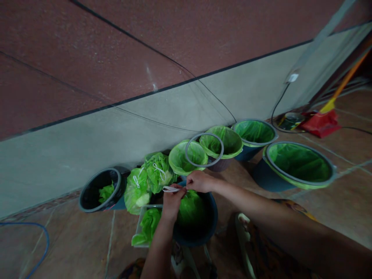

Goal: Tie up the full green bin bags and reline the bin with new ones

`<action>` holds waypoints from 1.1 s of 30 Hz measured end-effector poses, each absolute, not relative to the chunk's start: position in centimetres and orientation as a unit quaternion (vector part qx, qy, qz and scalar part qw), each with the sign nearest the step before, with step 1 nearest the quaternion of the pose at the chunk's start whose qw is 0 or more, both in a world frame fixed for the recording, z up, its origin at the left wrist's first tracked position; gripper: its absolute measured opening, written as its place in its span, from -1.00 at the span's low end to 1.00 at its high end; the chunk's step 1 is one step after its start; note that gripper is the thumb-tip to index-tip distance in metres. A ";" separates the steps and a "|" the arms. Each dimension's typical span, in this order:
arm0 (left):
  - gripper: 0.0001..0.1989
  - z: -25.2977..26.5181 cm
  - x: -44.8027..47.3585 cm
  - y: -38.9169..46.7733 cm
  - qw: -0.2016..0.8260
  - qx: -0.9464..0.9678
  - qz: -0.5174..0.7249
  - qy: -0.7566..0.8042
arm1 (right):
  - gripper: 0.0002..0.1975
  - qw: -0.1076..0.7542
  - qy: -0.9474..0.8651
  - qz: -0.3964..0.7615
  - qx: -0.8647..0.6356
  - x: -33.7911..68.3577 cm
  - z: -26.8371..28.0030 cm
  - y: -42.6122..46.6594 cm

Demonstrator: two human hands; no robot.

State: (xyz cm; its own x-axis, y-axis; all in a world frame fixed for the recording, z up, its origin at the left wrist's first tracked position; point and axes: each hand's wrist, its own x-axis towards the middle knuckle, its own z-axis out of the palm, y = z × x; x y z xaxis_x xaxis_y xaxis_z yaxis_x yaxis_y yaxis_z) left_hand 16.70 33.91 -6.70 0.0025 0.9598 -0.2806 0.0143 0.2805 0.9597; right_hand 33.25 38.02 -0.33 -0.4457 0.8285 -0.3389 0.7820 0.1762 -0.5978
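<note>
Over a dark blue bucket (pixel 213 224), my left hand (pixel 174 199) pinches a white tie (pixel 168 189), whose loop sticks out to the left. Close beside it, my right hand (pixel 199 181) is closed at the gathered top of a green bag (pixel 192 209). What exactly lies between the right fingers is hidden; it may be the tie's other end. The bag hangs down into the bucket. Left of the hands, two full green bags (pixel 138 190) stand with their tops tied in white. A clear plastic tub (pixel 139 234) with green bags in it sits by my left forearm.
Several green-lined bins (pixel 300 162) stand along the wall to the right. A grey ring (pixel 204 133) rests across two of them. A dark bin (pixel 100 190) is at the left, near a blue hose (pixel 46 240). Far right lie a red dustpan (pixel 321 124) and a cable.
</note>
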 end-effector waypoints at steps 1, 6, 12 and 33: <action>-0.76 -6.7 16.6 33.9 0.555 0.427 0.427 0.572 | -0.81 0.035 -0.764 0.383 -0.518 33.3 -0.4 38.0; -0.78 -6.4 16.5 33.7 0.543 0.410 0.445 0.582 | -0.80 0.020 -0.727 0.473 -0.497 33.6 -1.2 37.9; -0.79 -6.1 16.9 33.6 0.558 0.415 0.439 0.569 | -0.85 -0.006 -0.749 0.445 -0.491 33.4 -1.5 37.8; -0.67 -5.5 17.7 33.1 0.504 0.463 0.463 0.563 | -0.79 0.076 -0.642 0.602 -0.470 33.7 -2.0 38.5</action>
State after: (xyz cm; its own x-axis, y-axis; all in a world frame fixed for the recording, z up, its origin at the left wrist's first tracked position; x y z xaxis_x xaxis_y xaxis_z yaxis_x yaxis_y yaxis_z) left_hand 17.74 33.11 -5.52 -0.0631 0.9882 -0.1394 0.0555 0.1430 0.9882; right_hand 33.65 38.52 -1.98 -0.5477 0.6935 -0.4681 0.5114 -0.1653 -0.8433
